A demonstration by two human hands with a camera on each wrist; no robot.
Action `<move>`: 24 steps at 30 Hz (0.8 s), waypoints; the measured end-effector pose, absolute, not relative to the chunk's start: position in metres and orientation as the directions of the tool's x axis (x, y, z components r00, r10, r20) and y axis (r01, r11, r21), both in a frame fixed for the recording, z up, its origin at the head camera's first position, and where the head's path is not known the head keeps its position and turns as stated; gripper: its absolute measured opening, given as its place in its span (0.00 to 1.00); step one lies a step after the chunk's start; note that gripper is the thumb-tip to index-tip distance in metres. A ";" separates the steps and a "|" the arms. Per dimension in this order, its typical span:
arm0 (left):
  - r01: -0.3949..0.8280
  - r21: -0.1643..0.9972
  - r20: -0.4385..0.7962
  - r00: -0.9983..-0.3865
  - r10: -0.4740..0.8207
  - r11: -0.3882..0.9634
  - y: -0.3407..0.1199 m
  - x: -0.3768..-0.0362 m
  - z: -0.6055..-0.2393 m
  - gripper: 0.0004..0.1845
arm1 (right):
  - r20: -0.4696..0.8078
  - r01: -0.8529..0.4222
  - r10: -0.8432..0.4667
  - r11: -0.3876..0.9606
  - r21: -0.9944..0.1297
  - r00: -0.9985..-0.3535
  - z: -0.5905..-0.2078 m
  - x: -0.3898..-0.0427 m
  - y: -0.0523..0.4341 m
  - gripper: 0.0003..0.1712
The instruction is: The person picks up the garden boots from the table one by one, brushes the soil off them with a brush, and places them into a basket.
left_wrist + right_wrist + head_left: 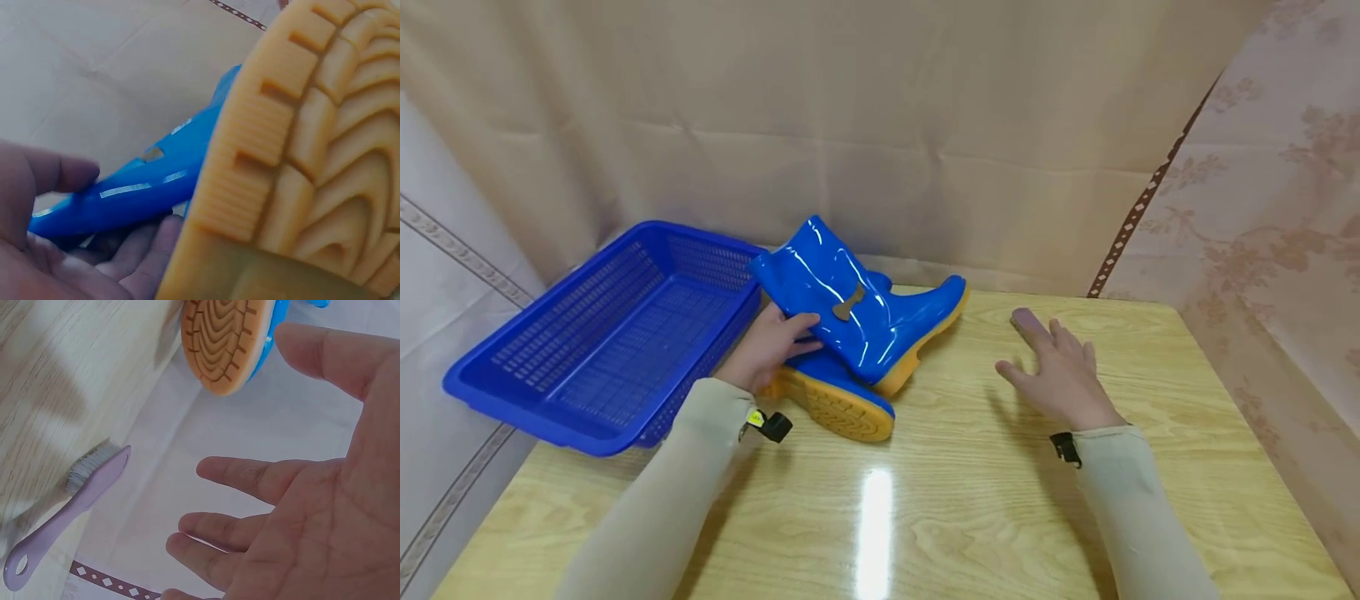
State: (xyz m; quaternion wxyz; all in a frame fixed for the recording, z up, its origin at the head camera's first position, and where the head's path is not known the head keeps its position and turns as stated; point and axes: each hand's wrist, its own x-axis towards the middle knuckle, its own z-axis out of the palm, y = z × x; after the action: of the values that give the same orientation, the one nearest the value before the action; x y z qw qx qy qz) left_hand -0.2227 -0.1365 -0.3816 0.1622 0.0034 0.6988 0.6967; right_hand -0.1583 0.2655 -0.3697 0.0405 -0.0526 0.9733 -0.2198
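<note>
Currently left hand (769, 343) curled round the shaft of the upper blue boot (857, 312), thumb on top, fingers beneath; boot lying over a second boot (835, 400) just right of the blue basket (602, 333), long axis running from shaft near the left hand out to the toe at far right. Right hand (1060, 375) open, fingers spread, holding nothing, hovering over the table (970, 500) well apart from the boots. Lilac brush (1024, 317) lying just beyond the right fingertips, far nearer that hand.
</note>
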 end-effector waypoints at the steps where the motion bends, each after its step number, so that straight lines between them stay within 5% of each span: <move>1: -0.223 0.975 -0.220 -0.946 0.238 0.016 -0.137 -0.222 -0.382 0.36 | -0.053 -0.088 -0.123 0.896 -0.435 -0.991 -0.370 -0.159 0.265 0.46; 7: -0.178 0.984 -0.168 -0.935 0.312 -0.004 -0.135 -0.217 -0.380 0.38 | -0.052 -0.091 -0.126 0.893 -0.440 -0.991 -0.371 -0.159 0.264 0.45; 17: 0.031 0.956 -0.081 -0.927 0.366 0.290 -0.122 -0.212 -0.356 0.38 | -0.062 -0.086 -0.128 0.887 -0.454 -0.990 -0.371 -0.157 0.266 0.48; 24: 0.113 0.934 -0.010 -0.939 0.343 0.339 -0.107 -0.210 -0.343 0.40 | -0.065 -0.082 -0.123 0.895 -0.438 -0.990 -0.373 -0.159 0.267 0.48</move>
State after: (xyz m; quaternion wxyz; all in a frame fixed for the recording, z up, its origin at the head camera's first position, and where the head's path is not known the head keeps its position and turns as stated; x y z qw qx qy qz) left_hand -0.2097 -0.1066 -0.3433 0.1028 0.1404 0.8117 0.5575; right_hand -0.1586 0.2668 -0.3732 0.0454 -0.0527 0.9723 -0.2230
